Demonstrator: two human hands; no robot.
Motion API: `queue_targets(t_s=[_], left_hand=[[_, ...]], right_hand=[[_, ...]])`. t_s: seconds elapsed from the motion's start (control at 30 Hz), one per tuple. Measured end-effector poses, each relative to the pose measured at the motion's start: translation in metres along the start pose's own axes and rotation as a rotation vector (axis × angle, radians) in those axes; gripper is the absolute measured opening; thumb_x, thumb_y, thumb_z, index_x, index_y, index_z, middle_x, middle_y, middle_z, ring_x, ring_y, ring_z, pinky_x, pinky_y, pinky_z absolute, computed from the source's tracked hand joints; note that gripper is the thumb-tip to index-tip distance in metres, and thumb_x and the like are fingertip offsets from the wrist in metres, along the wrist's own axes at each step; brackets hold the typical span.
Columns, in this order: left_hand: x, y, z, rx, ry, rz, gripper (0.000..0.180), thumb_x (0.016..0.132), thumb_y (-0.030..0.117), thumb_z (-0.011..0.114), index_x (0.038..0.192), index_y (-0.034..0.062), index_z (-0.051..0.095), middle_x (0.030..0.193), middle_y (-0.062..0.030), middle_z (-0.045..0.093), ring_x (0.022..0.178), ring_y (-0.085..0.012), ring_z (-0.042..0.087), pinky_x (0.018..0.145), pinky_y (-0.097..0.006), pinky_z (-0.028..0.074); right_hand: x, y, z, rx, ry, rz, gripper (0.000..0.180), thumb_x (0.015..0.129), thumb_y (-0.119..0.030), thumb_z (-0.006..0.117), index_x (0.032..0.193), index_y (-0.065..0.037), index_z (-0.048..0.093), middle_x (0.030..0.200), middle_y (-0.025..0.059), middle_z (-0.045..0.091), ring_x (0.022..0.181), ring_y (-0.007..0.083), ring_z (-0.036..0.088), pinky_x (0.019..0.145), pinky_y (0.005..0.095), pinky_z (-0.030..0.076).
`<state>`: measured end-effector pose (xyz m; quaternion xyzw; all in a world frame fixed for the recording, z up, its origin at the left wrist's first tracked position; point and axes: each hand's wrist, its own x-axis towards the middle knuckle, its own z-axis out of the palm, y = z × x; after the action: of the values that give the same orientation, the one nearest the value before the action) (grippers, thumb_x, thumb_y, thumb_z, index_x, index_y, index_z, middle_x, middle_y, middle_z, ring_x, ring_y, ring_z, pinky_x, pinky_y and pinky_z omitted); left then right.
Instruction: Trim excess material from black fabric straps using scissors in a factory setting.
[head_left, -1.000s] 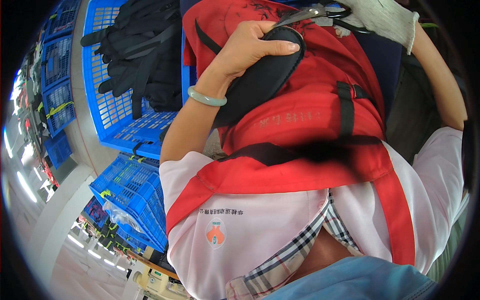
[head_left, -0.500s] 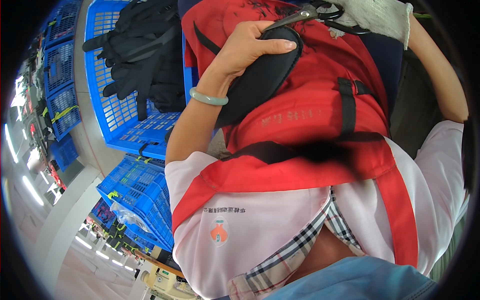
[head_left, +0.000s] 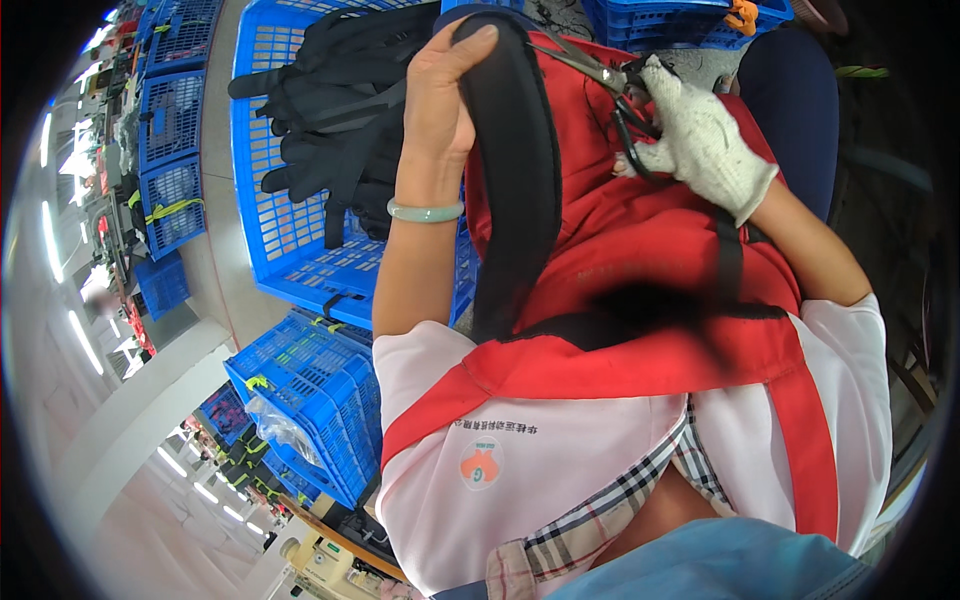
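Observation:
My left hand (head_left: pixel 437 95) grips a long black padded strap (head_left: pixel 515 170) near its rounded far end, with the thumb on top. The strap hangs down toward my waist over my red apron (head_left: pixel 610 230). On my right hand (head_left: pixel 712 145) is a white knit glove. It holds a pair of scissors (head_left: pixel 606 76) with black handles, fingers around the loops. The blades point left, slightly parted, their tips beside the strap's right edge near its far end. Whether they touch it I cannot tell.
At the left, a blue plastic crate (head_left: pixel 262 200) holds a pile of similar black straps (head_left: pixel 350 110). Another blue crate (head_left: pixel 310 390) stands nearer, and blue bins (head_left: pixel 650 25) sit at the far side. More crates line the floor farther left.
My left hand has raised the strap, so more of its length shows. My right hand has come nearer and to the left with the scissors, whose blades now show parted.

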<state>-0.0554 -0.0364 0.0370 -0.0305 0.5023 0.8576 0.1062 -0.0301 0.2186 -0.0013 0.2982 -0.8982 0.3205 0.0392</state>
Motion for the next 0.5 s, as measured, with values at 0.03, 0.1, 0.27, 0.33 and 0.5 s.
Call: queue_targets(t_s=[0.03,0.1,0.27,0.33,0.5], left_hand=[[-0.001,0.001,-0.003,0.039,0.072,0.042,0.013,0.090,0.006,0.057,0.099,0.0002,0.062,0.088,-0.0068,0.068,0.076,-0.0159,0.067,0.070,-0.026,0.056],[-0.001,0.001,-0.002,0.001,0.060,0.033,0.014,0.087,0.003,0.059,0.100,-0.0014,0.063,0.088,-0.0086,0.068,0.075,-0.0166,0.067,0.071,-0.027,0.057],[-0.003,-0.002,0.010,-0.055,0.083,0.051,0.014,0.083,-0.002,0.064,0.097,-0.0014,0.065,0.086,-0.0093,0.069,0.073,-0.0159,0.068,0.069,-0.026,0.057],[-0.004,-0.002,0.012,-0.046,0.080,0.058,0.014,0.082,-0.002,0.065,0.097,-0.0008,0.065,0.086,-0.0085,0.069,0.073,-0.0151,0.067,0.068,-0.025,0.056],[-0.005,-0.004,0.012,0.019,0.083,0.100,0.014,0.081,-0.001,0.067,0.095,-0.0011,0.065,0.085,-0.0077,0.068,0.073,-0.0140,0.066,0.068,-0.024,0.055]], right_hand=[[0.002,-0.013,-0.002,0.048,-0.117,0.167,0.079,0.061,-0.052,0.081,0.113,-0.001,0.050,0.086,0.0178,0.062,0.076,0.0377,0.062,0.068,0.0427,0.050],[0.006,-0.012,0.007,0.036,-0.070,0.175,0.078,0.061,-0.051,0.082,0.112,-0.001,0.050,0.083,0.0176,0.062,0.075,0.0364,0.063,0.068,0.0431,0.051],[0.016,-0.012,0.011,-0.050,-0.014,0.151,0.078,0.062,-0.051,0.081,0.111,0.001,0.049,0.075,0.0168,0.061,0.069,0.0353,0.063,0.063,0.0421,0.051],[0.018,-0.014,0.012,-0.091,0.052,0.126,0.073,0.066,-0.050,0.079,0.108,0.002,0.050,0.071,0.0168,0.061,0.067,0.0349,0.063,0.060,0.0412,0.050],[0.014,0.003,0.016,0.121,0.026,0.153,0.062,0.072,-0.045,0.077,0.104,0.002,0.053,0.070,0.0173,0.060,0.067,0.0358,0.062,0.058,0.0412,0.047]])
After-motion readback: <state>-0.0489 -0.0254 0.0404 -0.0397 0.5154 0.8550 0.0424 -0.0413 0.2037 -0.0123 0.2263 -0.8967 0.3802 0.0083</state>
